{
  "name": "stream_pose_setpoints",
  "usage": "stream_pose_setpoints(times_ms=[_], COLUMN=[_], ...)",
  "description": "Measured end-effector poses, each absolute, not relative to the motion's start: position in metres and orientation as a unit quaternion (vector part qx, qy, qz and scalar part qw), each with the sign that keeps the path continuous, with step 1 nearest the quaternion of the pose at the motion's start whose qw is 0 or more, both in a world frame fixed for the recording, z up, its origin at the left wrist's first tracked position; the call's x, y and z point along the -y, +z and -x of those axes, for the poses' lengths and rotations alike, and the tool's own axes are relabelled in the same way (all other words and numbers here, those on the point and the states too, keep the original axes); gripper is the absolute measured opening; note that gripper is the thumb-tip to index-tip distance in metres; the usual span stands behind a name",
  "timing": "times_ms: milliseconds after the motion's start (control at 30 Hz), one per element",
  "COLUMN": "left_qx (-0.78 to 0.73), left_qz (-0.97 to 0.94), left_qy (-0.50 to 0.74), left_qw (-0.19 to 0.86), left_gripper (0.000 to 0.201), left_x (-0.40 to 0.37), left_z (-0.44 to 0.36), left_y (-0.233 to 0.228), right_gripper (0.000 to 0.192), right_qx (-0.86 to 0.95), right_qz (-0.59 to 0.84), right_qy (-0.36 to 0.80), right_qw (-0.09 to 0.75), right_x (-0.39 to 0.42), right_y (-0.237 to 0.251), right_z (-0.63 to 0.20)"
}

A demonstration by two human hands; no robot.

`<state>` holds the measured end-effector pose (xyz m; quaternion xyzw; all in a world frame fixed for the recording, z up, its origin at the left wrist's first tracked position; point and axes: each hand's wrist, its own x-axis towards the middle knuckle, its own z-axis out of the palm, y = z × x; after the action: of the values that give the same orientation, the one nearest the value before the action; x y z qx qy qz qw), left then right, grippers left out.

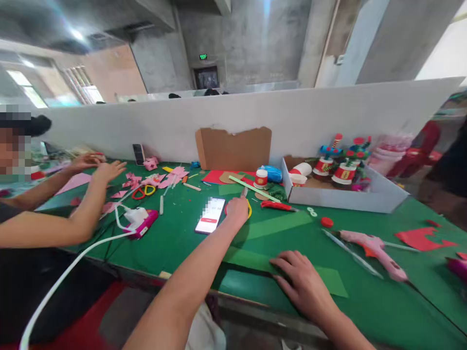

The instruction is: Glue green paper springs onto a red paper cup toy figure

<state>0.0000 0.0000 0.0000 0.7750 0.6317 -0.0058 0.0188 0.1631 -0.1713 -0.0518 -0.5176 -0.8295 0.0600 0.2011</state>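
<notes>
My left hand (238, 211) reaches over the scissors (250, 209), fingers curled on them; a yellow handle loop shows on one side and red on the other. The fingertips are partly hidden. Just left of that hand lies a phone (210, 216) with its screen lit. My right hand (299, 279) rests with fingers spread on a green paper strip (332, 282) along the table's near side. A second green strip (279, 226) lies beyond it.
A pink glue gun (375, 248) with its cord lies at right. A white box (339, 200) holds decorated cups. Further back are a red-handled cutter (279, 206) and a red-and-white cup (260, 179). At left, a co-worker's arms (83, 214) stretch near a power strip (144, 224).
</notes>
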Motion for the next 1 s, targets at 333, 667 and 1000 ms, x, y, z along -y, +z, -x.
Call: stream_pose_setpoints(times_ms=[333,667,1000], left_qx=[-0.398,-0.361,-0.35], left_qz=[-0.917,-0.93,-0.934], left_qy=[0.012,0.025,0.01], left_qw=[0.034,0.067,0.067], left_gripper=[0.025,0.028,0.01], left_x=[0.094,0.136,0.135], left_z=[0.0,0.019,0.024], left_y=[0.01,-0.014,-0.019], right_gripper=[0.019,0.02,0.018], right_qx=[0.827,0.828,0.84], right_qz=[0.517,0.516,0.496], right_qy=[0.084,0.1,0.074], right_qw=[0.205,0.194,0.207], right_x=[0.17,0.169,0.171], right_y=[-0.049,-0.046,-0.047], right_z=[-0.163,-0.163,-0.168])
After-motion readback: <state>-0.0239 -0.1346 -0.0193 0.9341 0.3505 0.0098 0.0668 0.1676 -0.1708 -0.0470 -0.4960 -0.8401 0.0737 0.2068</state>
